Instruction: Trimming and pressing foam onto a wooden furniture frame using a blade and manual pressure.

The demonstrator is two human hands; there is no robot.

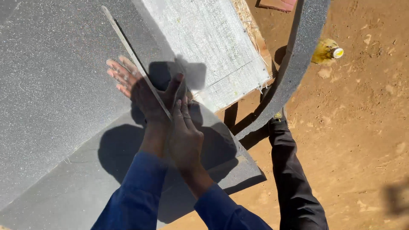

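The left hand lies flat, fingers spread, pressing a long metal straightedge onto the grey foam sheet. Just beside it, the right hand closes around a tool hidden under its fingers at the straightedge's near end. A cut foam strip curves off to the right.

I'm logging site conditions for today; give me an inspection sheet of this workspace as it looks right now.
Surface: grey foam sheet lying over a white woven panel, in hard sunlight.
Job's things: metal straightedge laid slantwise on the sheet; a curved foam strip hangs off the right edge.
Clutter: yellow bottle lying on the dirt; a reddish block at the top edge.
Hands: left hand spread flat beside the straightedge; right hand pressed against it, with whatever it may hold hidden.
Cables: nothing seen.
Surroundings: bare red-brown dirt; the person's dark trouser leg beside the sheet.
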